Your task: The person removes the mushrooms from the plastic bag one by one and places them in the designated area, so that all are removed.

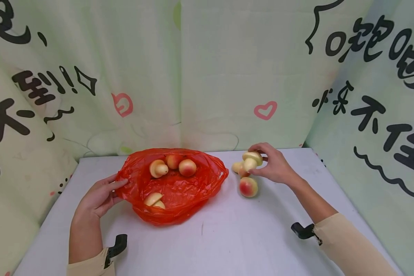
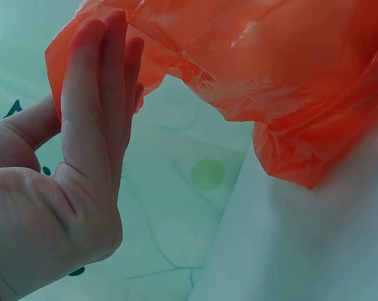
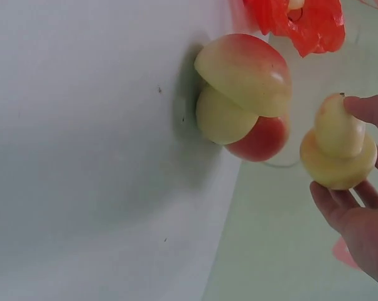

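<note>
A crinkled red plastic bag (image 1: 189, 189) lies spread on the table with its mouth facing up. My left hand (image 1: 98, 197) pinches its left rim between thumb and fingers; the left wrist view shows those fingers (image 2: 85, 100) against the thin film. Inside the bag are several mushroom-shaped pieces, among them one with its stem showing (image 1: 158, 168) and two rounded reddish caps. My right hand (image 1: 276, 165) grips a pale mushroom (image 3: 338, 147) by stem and cap, raised over the table. Below it sit more mushrooms, one with a red-blushed cap (image 1: 248, 187).
The white table (image 1: 207, 249) ends at the back and right against hanging pale green curtains (image 1: 220, 76) with black lettering. In the right wrist view, mushrooms (image 3: 245, 75) rest against one another on the tabletop, close to the bag's right side.
</note>
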Available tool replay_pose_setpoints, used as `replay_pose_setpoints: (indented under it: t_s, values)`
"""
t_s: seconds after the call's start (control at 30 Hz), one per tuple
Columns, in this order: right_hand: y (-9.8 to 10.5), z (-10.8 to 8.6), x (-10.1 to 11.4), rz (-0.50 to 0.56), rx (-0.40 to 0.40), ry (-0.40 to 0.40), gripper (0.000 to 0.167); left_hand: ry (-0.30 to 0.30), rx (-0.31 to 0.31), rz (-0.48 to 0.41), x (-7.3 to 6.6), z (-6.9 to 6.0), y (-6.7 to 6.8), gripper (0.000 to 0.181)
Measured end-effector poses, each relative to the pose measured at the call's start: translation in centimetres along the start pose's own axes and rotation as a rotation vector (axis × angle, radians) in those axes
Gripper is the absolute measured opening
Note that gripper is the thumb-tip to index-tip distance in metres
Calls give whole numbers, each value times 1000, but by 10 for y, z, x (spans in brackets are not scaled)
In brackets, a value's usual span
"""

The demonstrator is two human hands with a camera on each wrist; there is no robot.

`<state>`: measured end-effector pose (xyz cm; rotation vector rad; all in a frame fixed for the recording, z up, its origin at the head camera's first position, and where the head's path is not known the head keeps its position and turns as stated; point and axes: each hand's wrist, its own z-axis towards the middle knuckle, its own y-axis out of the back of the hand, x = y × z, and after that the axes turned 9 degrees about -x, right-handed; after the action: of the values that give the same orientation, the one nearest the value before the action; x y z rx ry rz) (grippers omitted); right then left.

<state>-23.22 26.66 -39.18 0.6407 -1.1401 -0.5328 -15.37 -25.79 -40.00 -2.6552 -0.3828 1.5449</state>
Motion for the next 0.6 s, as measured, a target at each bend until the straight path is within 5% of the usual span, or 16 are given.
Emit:
replay_pose_setpoints:
  t_s: [0.6]
  values:
    - [6,-8,-33,-64,-26,-76,59,3,0,-8,1,0,0,84]
